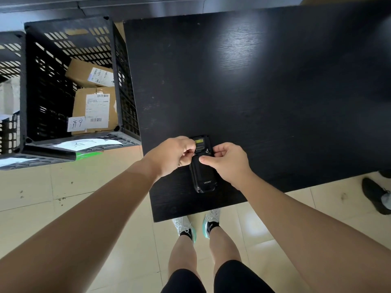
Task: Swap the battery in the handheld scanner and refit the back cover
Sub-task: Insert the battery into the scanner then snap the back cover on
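Scanner (203,173) lies face down near the front edge of a black table (275,81), its back up, in the single head view. The person stands over it with both hands at its upper half. The left hand (174,154) is curled, fingertips pinching at a small latch on the scanner's left side. The right hand (227,160) grips the right edge, thumb pressed flat on the back cover (202,166).

This looks like the latch step: whether the cover is being freed or locked down I cannot tell. No spare battery shows. The next move likely calls for a small, firm turn of the latch while the thumb steadies the cover.

White lettering near the scanner's bottom end reads "urovo". Left of the table, a black crate (69,81) holds two boxes (93,92) with barcode labels too small to read, and a handwritten paper tag.
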### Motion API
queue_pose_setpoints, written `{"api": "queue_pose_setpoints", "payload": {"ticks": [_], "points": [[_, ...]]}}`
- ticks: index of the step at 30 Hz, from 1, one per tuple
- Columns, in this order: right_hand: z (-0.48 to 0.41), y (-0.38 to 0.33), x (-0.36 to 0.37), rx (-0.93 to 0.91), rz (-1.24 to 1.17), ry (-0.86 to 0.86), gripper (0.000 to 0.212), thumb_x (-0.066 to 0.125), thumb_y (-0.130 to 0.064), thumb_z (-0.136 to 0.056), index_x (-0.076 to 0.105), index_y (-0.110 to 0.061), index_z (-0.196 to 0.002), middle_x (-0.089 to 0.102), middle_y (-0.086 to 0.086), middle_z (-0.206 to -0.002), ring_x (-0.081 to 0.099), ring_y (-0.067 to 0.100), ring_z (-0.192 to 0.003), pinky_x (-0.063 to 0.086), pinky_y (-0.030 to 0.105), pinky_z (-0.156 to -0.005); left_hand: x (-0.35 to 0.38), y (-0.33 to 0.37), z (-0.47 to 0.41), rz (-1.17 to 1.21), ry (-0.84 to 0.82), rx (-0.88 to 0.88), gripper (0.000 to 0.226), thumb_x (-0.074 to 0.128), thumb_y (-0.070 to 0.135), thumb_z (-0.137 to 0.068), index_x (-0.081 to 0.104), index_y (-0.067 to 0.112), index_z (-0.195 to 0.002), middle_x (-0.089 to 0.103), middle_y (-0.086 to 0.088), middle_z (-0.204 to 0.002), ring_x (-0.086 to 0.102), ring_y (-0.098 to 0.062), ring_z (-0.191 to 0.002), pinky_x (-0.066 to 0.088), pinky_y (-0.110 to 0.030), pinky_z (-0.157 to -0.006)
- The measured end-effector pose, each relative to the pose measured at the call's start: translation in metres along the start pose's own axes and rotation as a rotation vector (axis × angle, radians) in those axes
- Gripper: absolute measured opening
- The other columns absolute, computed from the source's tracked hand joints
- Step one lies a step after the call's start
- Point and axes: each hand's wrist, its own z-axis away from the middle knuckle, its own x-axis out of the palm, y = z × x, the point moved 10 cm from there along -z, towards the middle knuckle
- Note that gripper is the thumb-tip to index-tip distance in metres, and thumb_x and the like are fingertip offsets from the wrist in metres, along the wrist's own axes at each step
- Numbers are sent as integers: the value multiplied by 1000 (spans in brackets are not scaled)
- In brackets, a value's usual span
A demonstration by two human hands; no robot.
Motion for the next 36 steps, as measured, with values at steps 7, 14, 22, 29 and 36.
{"api": "queue_pose_setpoints", "payload": {"ticks": [7,14,22,29,36], "points": [[-1,0,1,1,24,-4,54,89,-44,-60,69,-21,-105,68,-9,-91,65,5,-82,57,25,-73,2,3,-3,-49,-66,-7,25,45,-8,-73,49,17,-70,53,-3,-81,51,-31,-68,43,-41,-57],[0,1,2,6,25,3,56,89,-46,-60,69,-22,-106,68,-10,-92,65,5,-83,54,21,-70,4,2,0,-52,-10,-59,19,48,-3,-78,47,13,-69,51,-3,-79,48,-24,-62,41,-37,-55],[1,1,1,12,25,22,56,90,-45,-60,69,-22,-106,68,-11,-89,65,4,-82,55,22,-70,9,-5,12,25,190,-210,9,54,5,-90,57,8,-82,54,0,-83,52,-22,-71,45,-36,-61],[2,-1,0,-8,21,25,58,90,-47,-60,68,-22,-107,66,-12,-88,63,1,-81,49,17,-66,8,-8,19,93,276,-261,8,57,10,-92,58,9,-84,59,-4,-87,57,-23,-74,47,-33,-65],[4,-7,-2,-87,83,-37,52,83,-51,-66,65,-26,-108,69,-11,-91,65,2,-83,52,20,-73,25,-26,46,389,399,-430,46,79,28,-82,43,31,-111,56,6,-94,59,-4,-63,42,-13,-59]]}}
